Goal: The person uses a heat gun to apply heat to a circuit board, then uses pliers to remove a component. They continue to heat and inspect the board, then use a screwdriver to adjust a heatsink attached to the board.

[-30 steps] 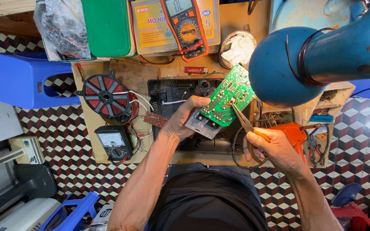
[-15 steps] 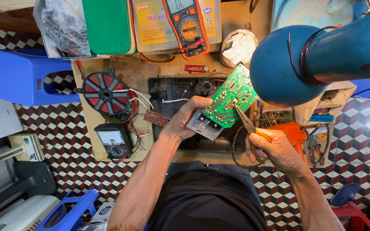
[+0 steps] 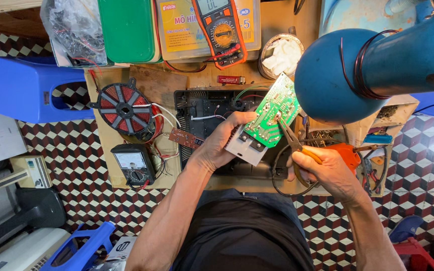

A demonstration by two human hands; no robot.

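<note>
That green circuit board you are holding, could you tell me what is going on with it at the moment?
A person at a cluttered workbench holds a green circuit board tilted up in the left hand. The right hand holds orange-handled pliers, whose tips touch the board's face. Below the board lies an opened black appliance case, with a red copper coil and two meters nearby.

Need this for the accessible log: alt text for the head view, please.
The left hand holds a green printed circuit board with a grey metal heat sink over an opened black appliance casing, while the right hand touches orange-handled pliers to it. A red copper coil disc lies to the left.
</note>
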